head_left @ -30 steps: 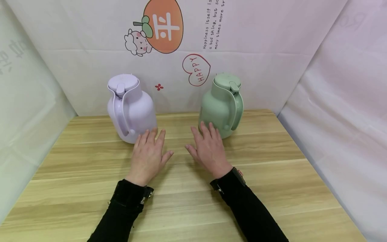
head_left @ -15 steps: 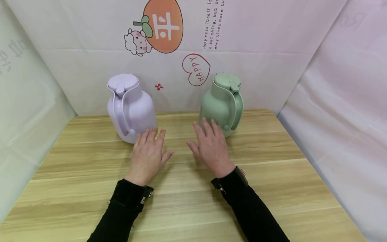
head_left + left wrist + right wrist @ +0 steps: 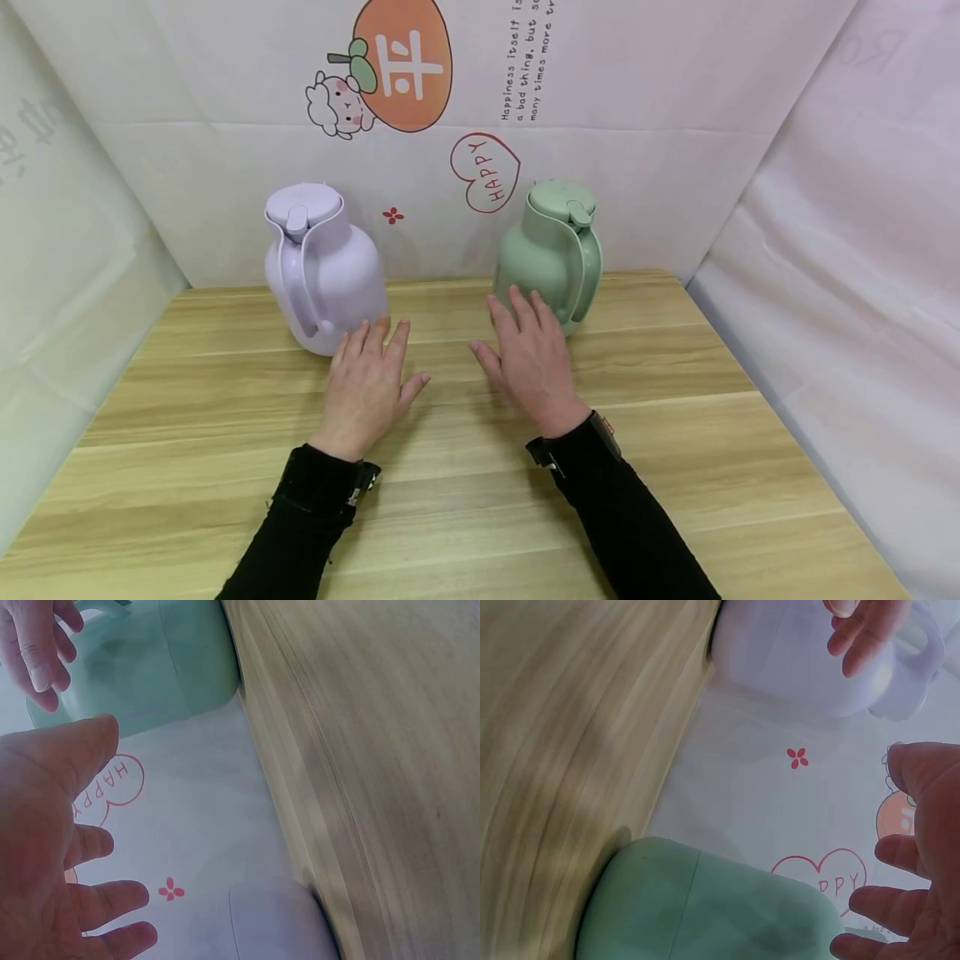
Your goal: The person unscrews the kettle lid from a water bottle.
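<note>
Left grip (image 3: 365, 390) and right grip (image 3: 536, 367), both spread, hold nothing near the lilac jug (image 3: 347, 271), centre-left, and the green jug (image 3: 534, 260), right of centre.

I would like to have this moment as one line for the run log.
left hand: empty, near lilac jug | right hand: empty, near green jug | jugs: both upright on wooden table

Wood-grain table (image 3: 450, 517); white backdrop (image 3: 637, 100) behind, printed with orange fruit (image 3: 405, 65), sheep (image 3: 337, 107), red heart (image 3: 486, 172), flower (image 3: 393, 216).
</note>
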Tool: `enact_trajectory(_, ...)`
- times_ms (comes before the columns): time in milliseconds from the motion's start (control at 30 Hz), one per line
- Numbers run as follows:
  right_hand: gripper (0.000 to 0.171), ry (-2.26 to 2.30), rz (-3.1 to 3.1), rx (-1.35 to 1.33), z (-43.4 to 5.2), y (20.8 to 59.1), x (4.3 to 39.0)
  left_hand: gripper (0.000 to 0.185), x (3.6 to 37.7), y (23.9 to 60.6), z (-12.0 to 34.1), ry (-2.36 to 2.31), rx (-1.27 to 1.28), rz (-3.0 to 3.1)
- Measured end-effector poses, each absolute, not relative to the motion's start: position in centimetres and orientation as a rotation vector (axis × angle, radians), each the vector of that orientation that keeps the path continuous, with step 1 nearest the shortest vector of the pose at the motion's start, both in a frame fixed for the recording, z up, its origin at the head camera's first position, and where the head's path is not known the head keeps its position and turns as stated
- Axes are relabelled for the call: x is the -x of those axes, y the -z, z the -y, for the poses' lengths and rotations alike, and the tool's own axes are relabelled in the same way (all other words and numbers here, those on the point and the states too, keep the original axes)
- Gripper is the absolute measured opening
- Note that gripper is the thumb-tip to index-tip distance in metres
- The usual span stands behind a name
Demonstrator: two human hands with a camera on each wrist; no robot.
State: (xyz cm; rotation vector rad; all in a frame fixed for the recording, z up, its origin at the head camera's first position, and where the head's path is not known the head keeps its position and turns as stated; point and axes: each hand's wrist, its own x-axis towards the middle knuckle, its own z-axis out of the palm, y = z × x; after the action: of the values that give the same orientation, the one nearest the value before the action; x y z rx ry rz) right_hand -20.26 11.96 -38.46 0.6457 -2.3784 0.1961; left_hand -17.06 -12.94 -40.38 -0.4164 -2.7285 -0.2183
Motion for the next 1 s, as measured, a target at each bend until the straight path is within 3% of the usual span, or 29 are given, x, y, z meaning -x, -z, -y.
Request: enact_trajectory(1000,0.059,-0.424,2.247,-0.527,-13.3,36.9,20.3,0.082,17.0,40.4,12.9,0.245,0.425,2.735)
